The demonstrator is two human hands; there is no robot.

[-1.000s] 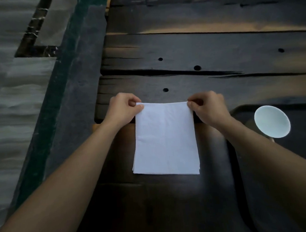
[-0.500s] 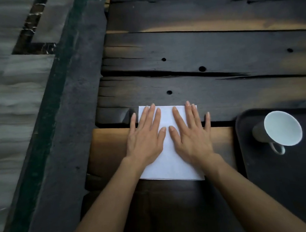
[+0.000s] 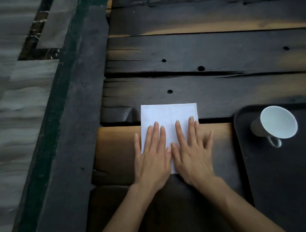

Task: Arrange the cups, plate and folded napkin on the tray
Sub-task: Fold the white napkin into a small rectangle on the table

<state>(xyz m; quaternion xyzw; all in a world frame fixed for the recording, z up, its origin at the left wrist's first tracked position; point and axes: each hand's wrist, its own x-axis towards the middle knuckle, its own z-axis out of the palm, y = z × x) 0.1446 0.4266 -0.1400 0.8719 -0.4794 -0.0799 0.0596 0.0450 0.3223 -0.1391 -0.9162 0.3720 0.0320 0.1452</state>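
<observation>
The white, folded paper napkin [image 3: 168, 115] lies flat on the dark, weathered wooden plank table [image 3: 198, 47], to the left of the black, round-cornered plastic tray [image 3: 285, 188] and clear of its rim. Both hands rest on the half of the napkin nearer the person, side by side with thumbs almost touching. The left hand [image 3: 152, 160] and the right hand [image 3: 193, 158] are spread with straight fingers, pressing the paper down and gripping nothing.

The napkin's longer side runs away from the person, roughly in line with the tray's left rim. From the hands the tray lies straight to the right, and the right hand is the nearer of the two, its little finger already off the napkin's edge on the tray side. I'd judge the fold is being flattened, and that the napkin will need pinching up by an edge and carrying rightward.

A white ceramic cup with a loop handle [image 3: 276, 121] sits in the tray's far left corner, its mouth facing the viewer. I cannot tell whether it is upright or tipped. No plate or second cup is in sight.
</observation>
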